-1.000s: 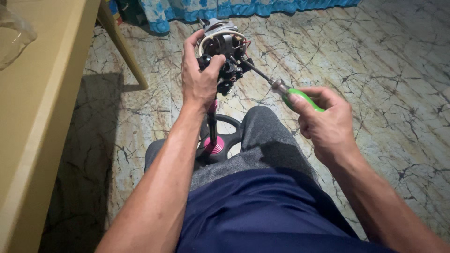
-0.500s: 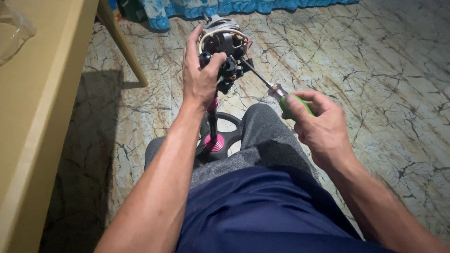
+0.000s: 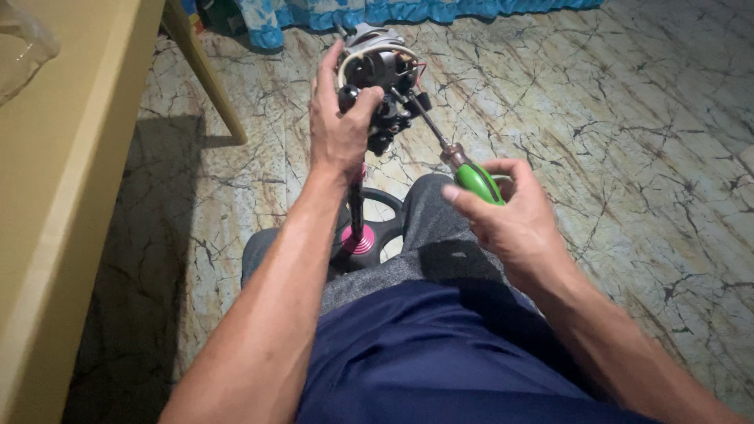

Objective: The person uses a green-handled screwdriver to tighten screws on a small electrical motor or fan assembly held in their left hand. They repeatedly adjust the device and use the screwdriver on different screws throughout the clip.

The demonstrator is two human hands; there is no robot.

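Observation:
My left hand (image 3: 339,126) grips a small electric motor (image 3: 375,69) with exposed windings, white and red wires and black parts, held upright above my lap. A black stem (image 3: 356,206) runs down from it to a pink and black base (image 3: 363,239) between my knees. My right hand (image 3: 510,224) is closed around the green handle of a screwdriver (image 3: 470,177). Its metal shaft points up and left, and the tip sits in the black part on the motor's right side.
A yellowish wooden table (image 3: 71,204) fills the left edge, with one leg (image 3: 204,74) slanting onto the cracked-pattern marble floor (image 3: 613,133). A clear plastic piece (image 3: 22,45) lies on the table. Blue patterned cloth (image 3: 369,11) hangs along the far edge.
The motor and my left hand have stayed almost still. My right hand has shifted slightly and turned on the screwdriver handle, so more green shows between my fingers.

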